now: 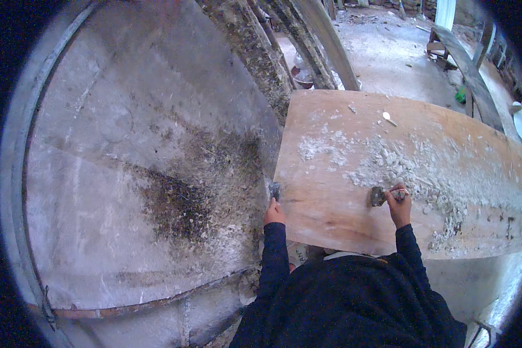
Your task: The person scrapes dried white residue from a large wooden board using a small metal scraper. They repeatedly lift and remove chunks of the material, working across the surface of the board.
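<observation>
Chalky white crumbled material (391,165) sprawls left-to-right across the tan wooden board (330,214), just ahead of the right hand (399,207), which I see gripping a dark blocky tool (378,196); left hand (274,214), farther off, holds a small grey block (275,190).

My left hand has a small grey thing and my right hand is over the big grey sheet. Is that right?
Not quite: the head view shows your right hand over the brown board, not the grey sheet. Your left hand does have a small grey thing.
</observation>
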`<state>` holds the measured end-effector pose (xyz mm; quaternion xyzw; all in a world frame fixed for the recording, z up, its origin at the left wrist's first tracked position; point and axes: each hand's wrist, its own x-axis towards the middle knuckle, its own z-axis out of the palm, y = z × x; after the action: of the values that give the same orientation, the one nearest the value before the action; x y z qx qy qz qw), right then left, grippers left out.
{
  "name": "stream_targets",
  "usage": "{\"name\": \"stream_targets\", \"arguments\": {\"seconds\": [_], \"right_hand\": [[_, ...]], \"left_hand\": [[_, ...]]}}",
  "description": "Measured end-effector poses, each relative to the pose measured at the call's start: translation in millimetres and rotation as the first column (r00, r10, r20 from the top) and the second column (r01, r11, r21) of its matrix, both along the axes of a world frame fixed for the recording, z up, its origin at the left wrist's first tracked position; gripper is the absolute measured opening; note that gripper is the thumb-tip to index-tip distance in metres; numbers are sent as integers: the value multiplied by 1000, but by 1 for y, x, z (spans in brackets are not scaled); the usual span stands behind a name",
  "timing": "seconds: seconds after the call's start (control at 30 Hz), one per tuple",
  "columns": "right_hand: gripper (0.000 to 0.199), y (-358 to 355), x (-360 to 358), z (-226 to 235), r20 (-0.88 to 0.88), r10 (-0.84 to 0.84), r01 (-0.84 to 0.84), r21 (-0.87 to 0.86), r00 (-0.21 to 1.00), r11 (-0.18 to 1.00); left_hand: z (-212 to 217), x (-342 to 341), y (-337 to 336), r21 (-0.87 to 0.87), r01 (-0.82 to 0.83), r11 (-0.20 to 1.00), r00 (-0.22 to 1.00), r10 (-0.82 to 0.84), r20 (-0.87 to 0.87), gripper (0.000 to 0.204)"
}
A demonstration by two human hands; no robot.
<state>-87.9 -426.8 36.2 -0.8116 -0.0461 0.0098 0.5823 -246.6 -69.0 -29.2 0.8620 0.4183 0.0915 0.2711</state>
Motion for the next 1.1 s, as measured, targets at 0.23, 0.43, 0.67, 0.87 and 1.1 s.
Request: {"name": "stream_targets", "arguments": {"seconds": [0.23, 0.43, 0.67, 0.87, 1.1], "right_hand": [[13, 3, 5, 12, 0, -19, 19, 53, 1000, 998], [12, 9, 9, 6, -30, -55, 54, -17, 998, 998], [12, 8, 2, 2, -25, -132, 133, 44, 991, 990], [13, 7, -1, 5, -20, -101, 99, -74, 995, 992], [12, 5, -7, 0, 5, -122, 122, -12, 992, 992]], "left_hand": [[16, -19, -17, -12, 92, 996, 992, -92, -88, 38], [45, -5, 13, -127, 109, 986, 971, -133, -201, 36], [49, -18, 13, -147, 183, 972, 958, -210, -194, 36], [58, -9, 22, -71, 272, 960, 918, -281, -279, 36], [30, -10, 33, -121, 277, 953, 957, -285, -49, 37]]}}
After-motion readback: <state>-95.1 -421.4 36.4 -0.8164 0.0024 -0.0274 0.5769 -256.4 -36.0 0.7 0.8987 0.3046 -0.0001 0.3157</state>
